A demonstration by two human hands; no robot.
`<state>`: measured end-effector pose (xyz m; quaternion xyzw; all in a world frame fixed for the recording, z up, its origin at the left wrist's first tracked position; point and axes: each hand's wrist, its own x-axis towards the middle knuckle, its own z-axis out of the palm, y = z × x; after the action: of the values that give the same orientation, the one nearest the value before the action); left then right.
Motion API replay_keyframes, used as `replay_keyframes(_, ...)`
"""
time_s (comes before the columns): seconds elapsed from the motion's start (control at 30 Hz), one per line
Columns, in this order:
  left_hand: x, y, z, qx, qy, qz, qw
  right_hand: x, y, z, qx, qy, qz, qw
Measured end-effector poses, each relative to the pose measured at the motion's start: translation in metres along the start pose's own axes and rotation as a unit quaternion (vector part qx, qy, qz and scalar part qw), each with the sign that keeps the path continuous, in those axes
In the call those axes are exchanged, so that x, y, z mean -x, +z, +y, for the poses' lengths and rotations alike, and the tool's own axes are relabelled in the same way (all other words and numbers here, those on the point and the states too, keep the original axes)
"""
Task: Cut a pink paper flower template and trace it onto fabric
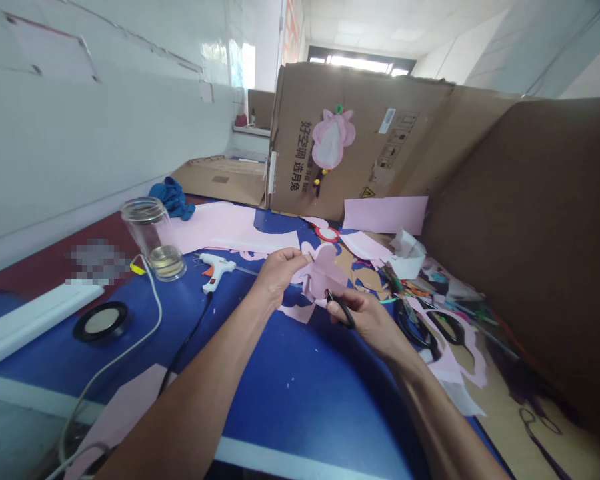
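Left of the white glue gun (218, 270) stands a clear glass jar (155, 240), and on the gun's other side the hands are busy! Left fingers pinched together on the edge of a pink paper flower (323, 272), that's the left hand (279, 270). Right hand (363, 313), fingers closed around the black-handled scissors (344, 312), blades up against the flower's lower edge; how far apart they sit, I cannot tell. So the flower's right of the glue gun, held above the blue table (300, 387). Outward we go: a pink paper scrap (299, 312) just below the flower, black tape roll (101, 322) left of the gun and nearer the wearer, and beyond the gun, a big pink sheet (225, 227)!
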<state>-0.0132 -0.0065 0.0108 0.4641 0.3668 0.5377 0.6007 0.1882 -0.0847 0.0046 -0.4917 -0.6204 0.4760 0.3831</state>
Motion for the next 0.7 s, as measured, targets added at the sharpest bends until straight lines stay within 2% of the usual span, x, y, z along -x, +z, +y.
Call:
replay_keyframes(0.33, -0.0001, -0.0008, -0.0001, -0.002, -0.003, -0.005, 1.0, -0.0008, 0.0014, 0.0043, -0.026, 0.001, 0.003, 1.0)
replay_keyframes(0.7, -0.0009, -0.001, -0.0022, 0.005, -0.009, -0.001, 1.0, -0.0008, 0.0006, 0.0023, -0.006, 0.002, 0.005, 1.0)
